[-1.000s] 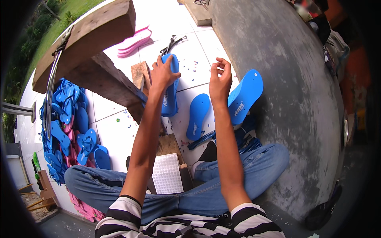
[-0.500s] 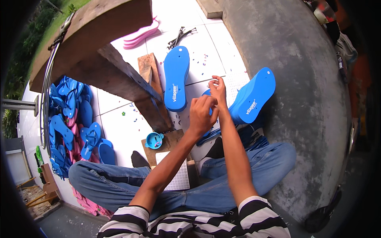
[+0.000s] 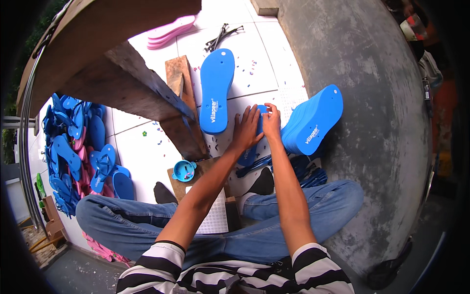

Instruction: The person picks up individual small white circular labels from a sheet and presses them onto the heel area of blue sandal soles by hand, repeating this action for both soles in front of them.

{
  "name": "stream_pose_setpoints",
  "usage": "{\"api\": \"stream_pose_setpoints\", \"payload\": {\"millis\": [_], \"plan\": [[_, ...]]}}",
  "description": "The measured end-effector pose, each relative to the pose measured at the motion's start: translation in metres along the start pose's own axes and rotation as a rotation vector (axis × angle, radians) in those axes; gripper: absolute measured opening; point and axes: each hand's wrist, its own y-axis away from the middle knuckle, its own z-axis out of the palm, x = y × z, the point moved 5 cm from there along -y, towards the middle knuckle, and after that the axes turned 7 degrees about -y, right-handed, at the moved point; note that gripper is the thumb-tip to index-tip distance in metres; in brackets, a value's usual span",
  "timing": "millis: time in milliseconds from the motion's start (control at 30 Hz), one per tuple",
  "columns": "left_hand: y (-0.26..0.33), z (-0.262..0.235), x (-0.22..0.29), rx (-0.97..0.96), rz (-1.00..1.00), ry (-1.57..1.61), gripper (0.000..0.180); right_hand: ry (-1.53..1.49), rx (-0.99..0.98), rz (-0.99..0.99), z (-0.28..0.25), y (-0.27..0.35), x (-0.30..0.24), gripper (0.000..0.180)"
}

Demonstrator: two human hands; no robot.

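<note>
A blue flip-flop sole [image 3: 248, 155] lies on the floor in front of me, partly hidden under my hands. My left hand [image 3: 247, 128] rests along its left side with the fingers stretched out and apart. At the toe end, the bent fingers of my right hand [image 3: 270, 122] are pinched together against the sole; anything small between them is hidden. To the left stands a stack of blue soles [image 3: 216, 90], its top one showing holes and a pale dot near the toe. A taller, leaning stack of blue soles [image 3: 316, 117] is just right of my right hand.
Blue straps [image 3: 309, 172] lie by my right foot. A turquoise bowl [image 3: 184, 171] with small bits sits on a board, near a dotted sheet [image 3: 215, 219]. A wooden post and beam [image 3: 142, 88] rise at left, beyond them piled flip-flops [image 3: 78, 147]. Pink soles [image 3: 170, 32] lie far off.
My left hand has spread its fingers and come down onto the sole. My right hand has moved lower, onto the sole's toe end. The view has shifted slightly.
</note>
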Motion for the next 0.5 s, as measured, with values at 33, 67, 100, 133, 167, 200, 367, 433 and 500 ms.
{"api": "stream_pose_setpoints", "payload": {"millis": [33,67,100,133,167,200,367,433,500], "plan": [[-0.001,0.004,-0.002,-0.020,0.011,-0.008,0.091,-0.002,0.006,0.009,0.002,0.000,-0.005,0.042],[-0.003,0.006,-0.003,-0.031,0.005,0.000,0.091,-0.003,0.016,0.018,0.002,-0.001,-0.007,0.042],[-0.004,0.008,-0.004,-0.041,-0.004,0.007,0.092,0.004,0.026,0.027,0.001,-0.001,-0.009,0.041],[-0.004,0.010,-0.005,-0.051,-0.013,0.013,0.093,0.010,0.034,0.036,0.001,-0.001,-0.012,0.041],[-0.005,0.010,-0.002,-0.081,-0.023,0.042,0.094,0.019,0.050,0.048,-0.002,-0.002,-0.008,0.041],[-0.006,0.010,0.000,-0.111,-0.033,0.071,0.096,0.037,0.054,0.028,-0.004,-0.002,-0.007,0.041],[0.011,0.004,-0.005,0.023,-0.070,0.092,0.100,0.059,0.013,0.028,0.004,0.001,-0.010,0.046],[0.016,0.004,-0.006,0.022,-0.083,0.104,0.100,0.059,-0.018,0.077,0.007,0.005,-0.006,0.048],[0.022,0.005,-0.008,0.040,-0.082,0.103,0.102,0.051,-0.031,0.101,0.009,0.007,-0.004,0.049]]}}
